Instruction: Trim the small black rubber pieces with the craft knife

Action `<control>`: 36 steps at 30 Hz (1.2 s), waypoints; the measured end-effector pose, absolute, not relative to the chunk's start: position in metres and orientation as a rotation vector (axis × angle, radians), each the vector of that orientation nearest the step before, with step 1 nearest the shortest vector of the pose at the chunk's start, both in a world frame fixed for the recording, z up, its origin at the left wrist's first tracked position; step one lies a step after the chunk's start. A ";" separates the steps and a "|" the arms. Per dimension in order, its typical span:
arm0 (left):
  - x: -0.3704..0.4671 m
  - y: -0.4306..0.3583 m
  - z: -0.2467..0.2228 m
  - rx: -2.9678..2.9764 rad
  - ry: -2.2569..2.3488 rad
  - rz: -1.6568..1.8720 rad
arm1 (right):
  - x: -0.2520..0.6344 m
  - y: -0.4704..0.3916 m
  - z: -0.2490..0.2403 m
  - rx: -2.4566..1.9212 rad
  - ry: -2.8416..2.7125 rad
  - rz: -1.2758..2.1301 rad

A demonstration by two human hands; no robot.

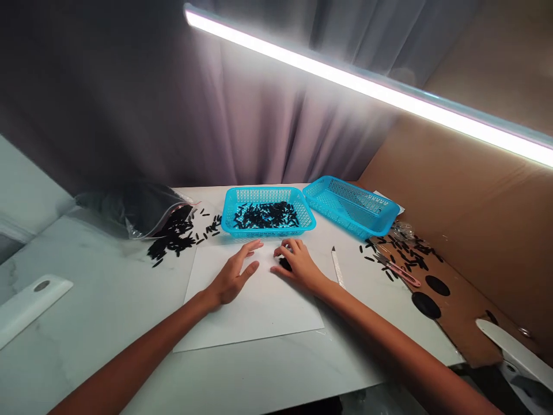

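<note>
My left hand (235,275) is open over a white sheet (254,311), its thumb apart from the stretched fingers and nothing held. Beside it, my right hand (300,266) curls its fingers around a dark clump of small black pieces (285,263), partly hidden under the hand. Just beyond both hands stands a blue perforated basket (270,233) with many slim black pieces (268,216) inside. To the right of my right hand lies a white patterned pen-like tool (337,268) with a dark pointed tip.
An open clear plastic bag (133,210) spills a black pile (175,236) at left. A second blue basket (354,207) stands back right. Pink-handled scissors (401,272), scattered black pieces and two black ovals (426,305) lie at right. A bright tube light (345,80) crosses above.
</note>
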State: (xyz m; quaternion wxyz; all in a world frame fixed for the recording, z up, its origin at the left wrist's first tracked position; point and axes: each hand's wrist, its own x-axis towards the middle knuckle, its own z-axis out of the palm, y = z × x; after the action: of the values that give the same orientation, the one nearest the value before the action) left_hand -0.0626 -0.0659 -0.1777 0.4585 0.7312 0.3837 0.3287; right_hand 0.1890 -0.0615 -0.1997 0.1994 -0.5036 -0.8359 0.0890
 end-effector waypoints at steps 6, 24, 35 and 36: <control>-0.066 -0.058 -0.182 1.760 0.959 0.907 | 0.192 -0.048 -0.201 -1.434 -2.334 0.354; -0.057 -0.067 -0.186 2.370 0.882 0.745 | 0.213 -0.030 -0.197 -1.260 -1.012 0.957; 0.046 -0.052 -0.192 2.586 0.755 0.651 | 0.235 -0.042 -0.187 -0.891 -0.267 1.193; 0.051 -0.050 -0.193 2.593 0.716 0.631 | 0.236 -0.042 -0.185 -0.874 -0.217 1.202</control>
State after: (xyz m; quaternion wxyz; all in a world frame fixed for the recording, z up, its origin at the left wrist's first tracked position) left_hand 0.0505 -0.0501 -0.1925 0.1882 0.9216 0.2545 0.2245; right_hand 0.2359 -0.0419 -0.1850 0.7309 -0.3970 -0.0988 0.5463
